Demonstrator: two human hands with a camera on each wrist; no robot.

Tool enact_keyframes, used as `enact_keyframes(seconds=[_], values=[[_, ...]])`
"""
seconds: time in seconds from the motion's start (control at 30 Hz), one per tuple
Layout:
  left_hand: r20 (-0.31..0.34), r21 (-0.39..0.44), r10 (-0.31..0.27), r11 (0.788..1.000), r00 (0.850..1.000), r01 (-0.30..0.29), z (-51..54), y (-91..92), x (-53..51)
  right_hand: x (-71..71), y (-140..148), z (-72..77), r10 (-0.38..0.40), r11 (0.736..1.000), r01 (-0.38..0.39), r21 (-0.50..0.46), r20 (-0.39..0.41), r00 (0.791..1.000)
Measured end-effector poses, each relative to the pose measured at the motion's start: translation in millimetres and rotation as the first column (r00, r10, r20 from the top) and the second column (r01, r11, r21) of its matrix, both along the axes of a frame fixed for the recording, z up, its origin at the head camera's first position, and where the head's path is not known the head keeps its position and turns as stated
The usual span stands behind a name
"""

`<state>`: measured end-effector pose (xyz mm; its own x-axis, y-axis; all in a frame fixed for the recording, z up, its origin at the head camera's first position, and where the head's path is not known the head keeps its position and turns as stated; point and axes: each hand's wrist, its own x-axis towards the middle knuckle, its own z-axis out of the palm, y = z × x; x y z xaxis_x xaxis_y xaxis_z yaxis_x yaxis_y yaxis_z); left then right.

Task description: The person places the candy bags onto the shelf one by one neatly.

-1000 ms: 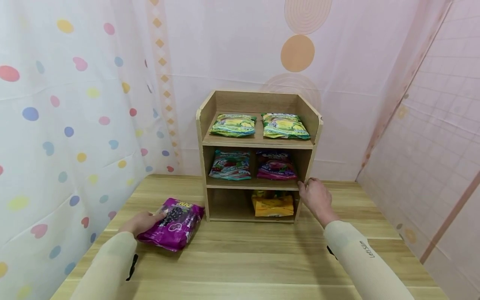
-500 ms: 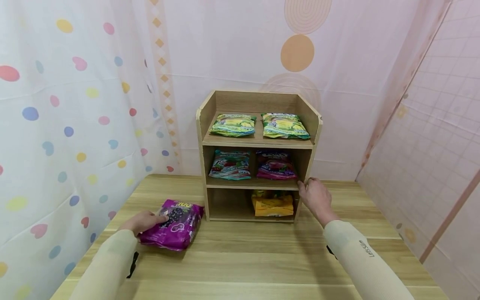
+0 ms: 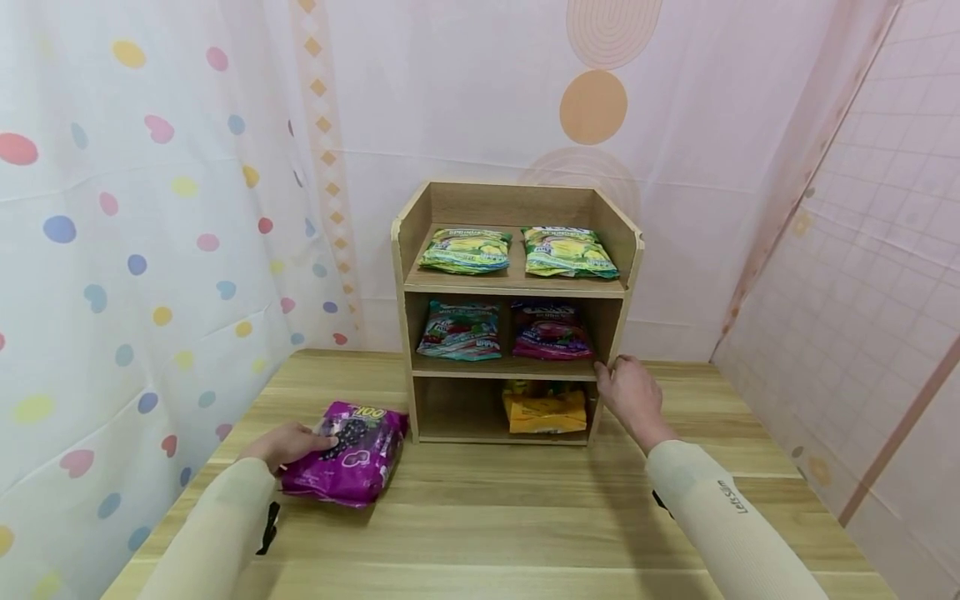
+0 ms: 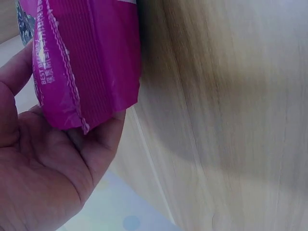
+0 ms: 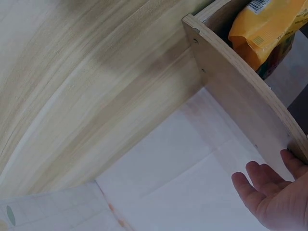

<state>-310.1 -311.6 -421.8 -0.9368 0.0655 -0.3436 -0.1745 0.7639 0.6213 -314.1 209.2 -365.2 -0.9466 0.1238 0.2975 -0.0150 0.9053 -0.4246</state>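
My left hand [image 3: 288, 446] grips the near left end of a purple candy bag [image 3: 352, 467] printed with dark grapes, thumb on top. The left wrist view shows the fingers beneath the bag's crimped end [image 4: 72, 72]. The bag is just left of a small wooden shelf [image 3: 517, 289], its far right corner near the shelf's left side. At the shelf's right side, my right hand [image 3: 633, 396] pinches the front edge of the side panel [image 5: 240, 86]. In the right wrist view its index fingertip touches the panel's outer face and the other fingers are loosely bent; the thumb is mostly out of frame.
Two green-yellow bags [image 3: 467, 251] lie on the top tier. A teal bag [image 3: 461, 331] and a dark purple-pink bag [image 3: 552, 331] sit on the middle one. A yellow bag [image 3: 547, 412] stands at the bottom right. Patterned curtains [image 3: 187, 183] surround the wooden table [image 3: 480, 533].
The purple bag has shifted slightly to the right and its far end has dipped a little, with my left hand still gripping it. My right hand has stayed at the shelf's side.
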Motion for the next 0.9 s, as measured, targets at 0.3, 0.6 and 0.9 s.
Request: enact_keyframes(seconds=[0.3,0.6,0.9], values=[[-0.022,0.115,0.028,0.993,0.999,-0.026,-5.1,0.3,1.0,-0.4,0,-0.5,-0.005,1.000,0.005,0.002,0.018,1.000],[-0.097,0.258,0.114,0.962,0.989,-0.085,-12.3,3.4,8.0,-0.6,0,-0.6,-0.002,1.000,0.002,-0.005,0.013,1.000],[-0.119,0.323,0.143,0.941,0.983,-0.098,-16.5,-1.7,15.9,-1.1,0,1.9,0.017,1.000,-0.018,0.011,0.017,1.000]])
